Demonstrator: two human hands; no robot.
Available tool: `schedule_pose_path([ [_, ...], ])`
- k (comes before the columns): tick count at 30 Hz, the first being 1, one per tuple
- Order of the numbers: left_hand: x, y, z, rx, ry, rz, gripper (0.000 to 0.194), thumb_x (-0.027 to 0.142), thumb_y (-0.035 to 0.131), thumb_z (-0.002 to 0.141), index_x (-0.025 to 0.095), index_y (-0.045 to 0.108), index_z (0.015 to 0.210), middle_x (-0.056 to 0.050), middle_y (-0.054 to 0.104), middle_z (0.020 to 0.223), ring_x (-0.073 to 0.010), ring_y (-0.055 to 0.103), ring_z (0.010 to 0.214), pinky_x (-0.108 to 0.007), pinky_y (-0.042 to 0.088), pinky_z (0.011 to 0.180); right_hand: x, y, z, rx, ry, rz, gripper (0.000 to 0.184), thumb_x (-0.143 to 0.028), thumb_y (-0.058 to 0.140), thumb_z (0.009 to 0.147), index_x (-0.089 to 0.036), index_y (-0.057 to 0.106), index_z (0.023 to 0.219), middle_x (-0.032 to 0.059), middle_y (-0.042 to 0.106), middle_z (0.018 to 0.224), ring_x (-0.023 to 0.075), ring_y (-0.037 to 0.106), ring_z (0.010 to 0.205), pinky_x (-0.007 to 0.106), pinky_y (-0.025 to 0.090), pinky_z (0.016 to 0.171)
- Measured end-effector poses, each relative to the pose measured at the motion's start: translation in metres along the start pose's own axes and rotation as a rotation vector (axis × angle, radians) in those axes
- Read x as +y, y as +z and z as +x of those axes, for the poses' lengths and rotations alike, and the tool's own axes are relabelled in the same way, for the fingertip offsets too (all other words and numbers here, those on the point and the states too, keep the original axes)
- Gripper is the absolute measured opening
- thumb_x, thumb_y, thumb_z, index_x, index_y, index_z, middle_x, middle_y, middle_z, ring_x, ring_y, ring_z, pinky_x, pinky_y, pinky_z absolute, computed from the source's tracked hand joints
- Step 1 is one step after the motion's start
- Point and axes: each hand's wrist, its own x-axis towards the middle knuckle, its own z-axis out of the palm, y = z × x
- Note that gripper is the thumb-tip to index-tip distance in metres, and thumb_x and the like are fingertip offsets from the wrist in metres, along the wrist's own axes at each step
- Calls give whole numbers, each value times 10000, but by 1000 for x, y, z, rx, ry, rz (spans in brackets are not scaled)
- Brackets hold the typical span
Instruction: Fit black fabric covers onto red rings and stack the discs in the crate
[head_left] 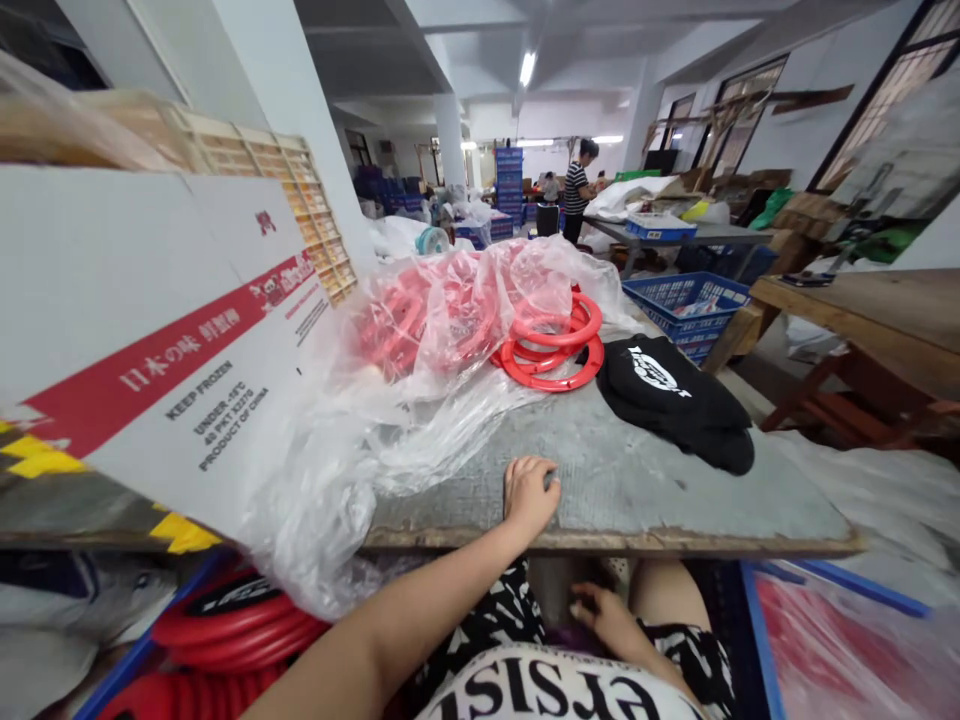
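My left hand (pixel 531 492) rests on the grey tabletop (pixel 600 500) near its front edge. Its fingers are curled, with a small dark spot between thumb and fingertip that I cannot make out. Below the table edge, over my lap, is my right hand (pixel 609 622), its thumb and fingers apart and nothing visible in it. Beyond my left hand lie loose red plastic rings (pixel 559 370), partly beside a clear plastic bag (pixel 450 300) with more red rings inside. To the right lies a pile of black fabric pieces (pixel 667 400) with a white print.
A white printed carton (pixel 172 330) with yellow tape stands at the left. Under the table, red rings (pixel 240 620) fill a crate at left; a blue-rimmed crate (pixel 765 640) stands at right. Beyond are a blue basket (pixel 686 300), a wooden table (pixel 885 310) and a standing person (pixel 577 190).
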Motion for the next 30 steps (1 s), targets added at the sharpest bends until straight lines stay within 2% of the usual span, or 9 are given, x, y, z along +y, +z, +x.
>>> schedule_pose_path([
  [3,2,2,2,-24,11,-11,215,215,655,829,258,727,1028,-6,730,1164,-211,564,1213,-455,296,1180,1,-12,-15,12,-13,81,450,-641,692,714,-279,753,975,55,757,912,342,715,938,494,555,903],
  [5,2,5,2,-32,12,-18,215,243,667,825,264,727,1031,-6,723,1178,-218,548,1231,-473,268,1190,-16,-32,-27,18,-48,158,619,-690,675,714,-189,751,1070,94,760,916,332,714,923,478,549,896],
  [9,1,7,3,-37,10,-31,218,277,676,828,275,723,1041,3,716,1187,-216,538,1241,-488,228,1206,-85,-86,-38,-66,-101,248,561,-637,674,825,-180,731,1145,88,761,876,256,710,827,398,560,801],
  [11,1,7,3,-37,10,-32,226,288,678,829,280,718,1052,7,713,1189,-213,537,1240,-484,229,1208,-125,-110,-23,-7,-218,248,492,-595,681,850,-182,741,1111,78,752,831,236,701,819,378,549,828],
  [15,3,4,2,-50,13,-30,225,298,679,828,270,709,1049,-7,713,1165,-225,540,1236,-501,234,1206,-188,-127,49,129,-361,106,470,-560,693,831,-165,743,1081,83,754,837,250,703,847,386,552,848],
  [19,4,2,-1,-30,34,-58,233,277,672,822,270,709,1052,-23,698,1184,-247,536,1238,-540,208,1218,-235,-103,139,77,-396,-262,314,-310,611,895,-148,709,1145,114,758,1078,252,709,978,379,559,900],
  [23,4,1,-2,-31,37,-113,237,256,667,819,263,706,1053,-31,701,1173,-261,540,1232,-558,200,1226,-280,-73,214,70,-406,-722,425,-242,638,907,-117,619,1313,150,659,1317,254,621,1205,335,471,1045],
  [26,4,-2,-1,-47,27,-150,245,234,656,827,257,694,1068,-32,702,1166,-262,540,1239,-565,192,1233,-296,-73,258,167,-299,-822,479,-265,637,909,-41,586,1329,246,596,1355,336,539,1297,388,417,1084],
  [30,3,-4,0,-84,3,-167,265,220,637,839,250,680,1099,-42,689,1206,-272,522,1271,-574,171,1242,-277,-86,283,221,-97,-907,467,-278,617,910,-28,591,1304,282,595,1319,370,569,1234,421,454,1007],
])
